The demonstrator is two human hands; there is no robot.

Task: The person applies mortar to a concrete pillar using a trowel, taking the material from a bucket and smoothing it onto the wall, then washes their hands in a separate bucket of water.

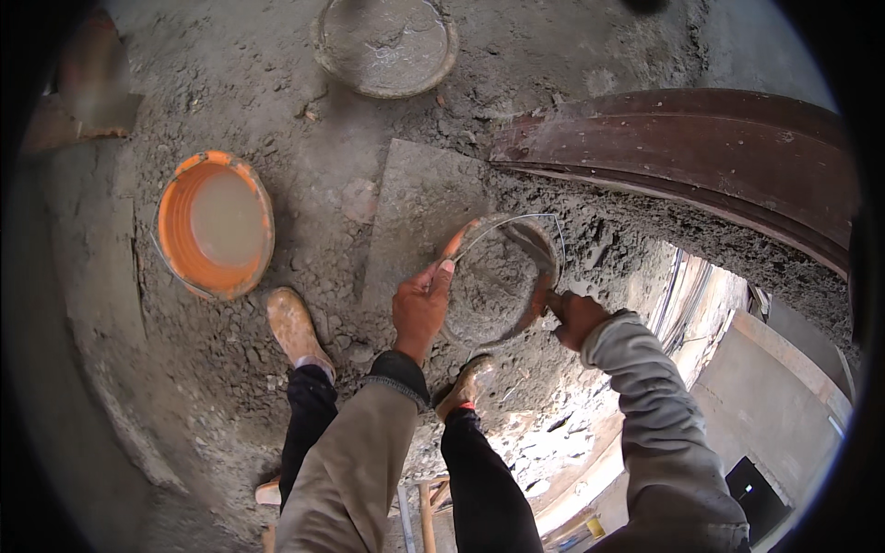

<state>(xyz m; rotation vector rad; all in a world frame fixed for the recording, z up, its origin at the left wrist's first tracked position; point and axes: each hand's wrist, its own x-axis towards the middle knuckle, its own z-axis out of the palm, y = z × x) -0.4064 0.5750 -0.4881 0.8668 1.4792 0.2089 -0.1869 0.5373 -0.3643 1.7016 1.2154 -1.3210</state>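
A mortar-caked orange bucket (536, 307) stands on the rough ground in front of me, with wet grey mortar (493, 286) inside it. Its thin wire handle (502, 222) arches over the far side. My left hand (420, 311) is closed on the bucket's left rim, thumb on top. At the right rim, my right hand (579, 318) is closed in a fist around a short dark handle (553, 301) that points toward the mortar. What that handle belongs to cannot be made out.
An orange bucket (171, 226) of murky water stands left. A round mortar-filled pan (323, 51) lies ahead. A flat mortar-covered board (392, 198) adjoins the work bucket. A curved dark-red frame (682, 138) spans the right. Rubble (249, 359) surrounds my shoes.
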